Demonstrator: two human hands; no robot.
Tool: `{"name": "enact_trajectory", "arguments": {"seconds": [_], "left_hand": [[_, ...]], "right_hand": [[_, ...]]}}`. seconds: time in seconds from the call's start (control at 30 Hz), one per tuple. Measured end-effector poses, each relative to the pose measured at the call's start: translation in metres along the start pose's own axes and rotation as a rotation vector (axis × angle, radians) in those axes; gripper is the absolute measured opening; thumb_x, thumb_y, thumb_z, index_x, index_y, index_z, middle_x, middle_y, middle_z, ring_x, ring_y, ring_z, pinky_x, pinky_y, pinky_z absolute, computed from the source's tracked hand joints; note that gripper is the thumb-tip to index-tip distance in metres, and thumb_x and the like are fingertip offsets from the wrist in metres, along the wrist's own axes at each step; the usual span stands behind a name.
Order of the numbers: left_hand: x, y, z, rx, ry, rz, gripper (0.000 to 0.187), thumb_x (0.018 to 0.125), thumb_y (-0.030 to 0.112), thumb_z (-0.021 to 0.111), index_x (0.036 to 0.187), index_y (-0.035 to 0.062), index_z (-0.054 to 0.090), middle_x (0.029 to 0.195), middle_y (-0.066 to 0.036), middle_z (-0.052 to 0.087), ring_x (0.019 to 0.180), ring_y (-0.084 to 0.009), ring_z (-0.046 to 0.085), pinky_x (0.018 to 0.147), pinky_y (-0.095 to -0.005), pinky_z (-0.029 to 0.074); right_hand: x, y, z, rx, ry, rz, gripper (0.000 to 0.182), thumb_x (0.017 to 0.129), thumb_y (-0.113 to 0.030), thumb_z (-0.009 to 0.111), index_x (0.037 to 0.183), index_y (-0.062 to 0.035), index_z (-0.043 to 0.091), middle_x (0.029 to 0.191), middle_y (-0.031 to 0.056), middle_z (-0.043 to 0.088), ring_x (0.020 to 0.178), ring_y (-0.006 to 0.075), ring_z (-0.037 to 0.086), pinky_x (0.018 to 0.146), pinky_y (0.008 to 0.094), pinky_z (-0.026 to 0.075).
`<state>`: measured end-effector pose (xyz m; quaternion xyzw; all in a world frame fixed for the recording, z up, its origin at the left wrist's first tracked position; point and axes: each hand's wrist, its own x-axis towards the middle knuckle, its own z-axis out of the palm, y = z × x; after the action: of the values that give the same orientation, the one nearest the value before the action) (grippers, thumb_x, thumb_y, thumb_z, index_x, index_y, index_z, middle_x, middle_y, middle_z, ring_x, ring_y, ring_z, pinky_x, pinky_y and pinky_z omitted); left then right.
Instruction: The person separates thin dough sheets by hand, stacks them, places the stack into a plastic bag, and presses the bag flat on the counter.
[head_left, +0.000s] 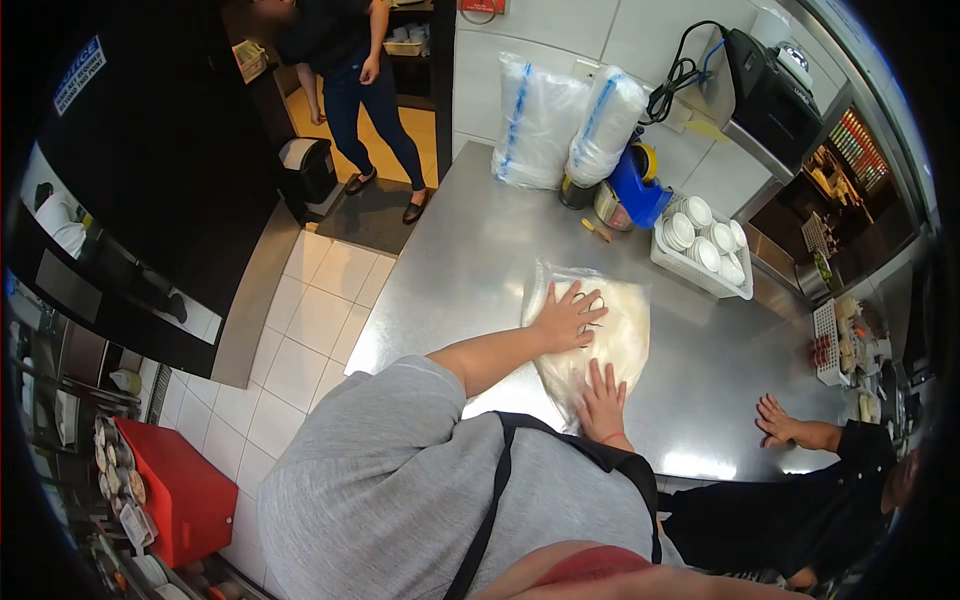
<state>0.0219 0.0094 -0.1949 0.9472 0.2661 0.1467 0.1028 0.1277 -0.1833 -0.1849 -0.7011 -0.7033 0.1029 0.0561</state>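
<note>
A clear plastic bag of pale, cream-coloured contents (pixel 625 320) lies flattened on the steel counter (pixel 440 280); I cannot make out what the filling is. My left hand (pixel 570 318) rests flat on the upper part of the bag, its fingers spread. Lower down, near the bag's bottom edge, my right hand (pixel 603 403) also lies on the plastic with fingers stretched out. A red band circles the right wrist. Neither hand grips anything.
Behind the bag stand plastic-wrapped stacks (pixel 540 120), a blue tape dispenser (pixel 640 190) and a white basket of small cups (pixel 705 245). At right, a co-worker's hand (pixel 775 420) touches the counter. Another person (pixel 365 100) stands by the doorway. A red box (pixel 180 490) is at left.
</note>
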Motion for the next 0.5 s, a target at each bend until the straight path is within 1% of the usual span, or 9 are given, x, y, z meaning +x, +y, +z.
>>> {"name": "enact_trajectory", "arguments": {"seconds": [0.1, 0.13, 0.17, 0.23, 0.27, 0.33, 0.4, 0.43, 0.5], "left_hand": [[0.000, 0.000, 0.000, 0.008, -0.012, 0.002, 0.057, 0.083, 0.044, 0.046, 0.136, 0.0306, 0.031, 0.146, -0.003, 0.020, 0.133, -0.0349, 0.015, 0.098, -0.0683, 0.012], [0.001, 0.000, -0.001, 0.011, -0.011, 0.005, 0.057, 0.083, 0.044, 0.046, 0.136, 0.0306, 0.031, 0.146, -0.003, 0.020, 0.133, -0.0349, 0.015, 0.098, -0.0683, 0.012], [0.002, 0.000, -0.003, -0.002, -0.076, -0.005, 0.057, 0.083, 0.044, 0.046, 0.136, 0.0298, 0.031, 0.146, -0.004, 0.020, 0.134, -0.0347, 0.015, 0.098, -0.0680, 0.012], [0.011, 0.001, -0.011, -0.006, -0.134, -0.006, 0.057, 0.084, 0.044, 0.046, 0.136, 0.0291, 0.031, 0.145, -0.004, 0.021, 0.134, -0.0344, 0.014, 0.098, -0.0678, 0.012], [0.018, 0.002, -0.017, -0.059, -0.126, -0.022, 0.056, 0.085, 0.043, 0.045, 0.136, 0.0277, 0.031, 0.145, -0.005, 0.021, 0.134, -0.0344, 0.014, 0.098, -0.0677, 0.012], [0.028, 0.011, -0.029, -0.112, -0.115, -0.037, 0.055, 0.086, 0.043, 0.044, 0.136, 0.0264, 0.032, 0.145, -0.007, 0.022, 0.134, -0.0343, 0.013, 0.098, -0.0677, 0.012], [0.037, 0.022, -0.047, -0.197, 0.202, 0.010, 0.053, 0.087, 0.041, 0.043, 0.136, 0.0242, 0.032, 0.144, -0.008, 0.022, 0.134, -0.0344, 0.013, 0.098, -0.0676, 0.011], [0.040, 0.026, -0.053, -0.195, 0.209, 0.008, 0.053, 0.087, 0.041, 0.043, 0.136, 0.0242, 0.032, 0.144, -0.008, 0.022, 0.134, -0.0344, 0.013, 0.098, -0.0676, 0.011], [0.044, 0.031, -0.055, -0.169, 0.295, 0.000, 0.052, 0.088, 0.041, 0.042, 0.136, 0.0243, 0.032, 0.144, -0.008, 0.021, 0.134, -0.0360, 0.012, 0.097, -0.0692, 0.011]], "right_hand": [[-0.015, -0.015, -0.009, 0.079, -0.058, -0.034, 0.046, 0.084, -0.040, 0.052, 0.126, -0.0207, 0.049, 0.148, 0.0047, 0.015, 0.136, 0.0336, 0.004, 0.104, 0.0588, 0.008], [-0.018, -0.017, -0.009, 0.152, 0.022, -0.066, 0.041, 0.083, -0.042, 0.054, 0.116, -0.0187, 0.057, 0.143, 0.0058, 0.028, 0.134, 0.0319, 0.016, 0.103, 0.0589, 0.010], [-0.019, -0.016, -0.014, 0.154, 0.025, -0.063, 0.041, 0.083, -0.042, 0.054, 0.116, -0.0187, 0.057, 0.143, 0.0058, 0.028, 0.134, 0.0319, 0.016, 0.103, 0.0589, 0.010], [-0.007, -0.002, -0.036, 0.432, -0.210, -0.068, 0.034, 0.083, -0.038, 0.056, 0.108, -0.0158, 0.062, 0.133, 0.0061, 0.044, 0.128, 0.0286, 0.032, 0.103, 0.0590, 0.011], [0.003, 0.001, -0.050, 0.553, -0.245, 0.059, 0.026, 0.083, -0.033, 0.058, 0.100, -0.0146, 0.065, 0.122, 0.0058, 0.054, 0.119, 0.0256, 0.043, 0.102, 0.0591, 0.013], [0.021, 0.011, -0.067, 0.612, 0.113, 0.000, 0.031, 0.082, -0.033, 0.059, 0.108, -0.0165, 0.062, 0.124, 0.0071, 0.051, 0.120, 0.0257, 0.042, 0.102, 0.0587, 0.013], [0.047, 0.013, -0.085, 0.384, 0.374, 0.109, 0.045, 0.080, -0.038, 0.060, 0.120, -0.0190, 0.053, 0.132, 0.0071, 0.043, 0.123, 0.0265, 0.039, 0.102, 0.0605, 0.011], [0.062, 0.012, -0.092, 0.380, 0.375, 0.102, 0.045, 0.080, -0.038, 0.060, 0.120, -0.0190, 0.053, 0.132, 0.0071, 0.043, 0.123, 0.0265, 0.039, 0.102, 0.0605, 0.011], [0.087, 0.010, -0.094, 0.314, 0.548, 0.235, 0.061, 0.079, -0.045, 0.058, 0.133, -0.0244, 0.038, 0.142, 0.0055, 0.029, 0.130, 0.0282, 0.028, 0.102, 0.0628, 0.009]]}}
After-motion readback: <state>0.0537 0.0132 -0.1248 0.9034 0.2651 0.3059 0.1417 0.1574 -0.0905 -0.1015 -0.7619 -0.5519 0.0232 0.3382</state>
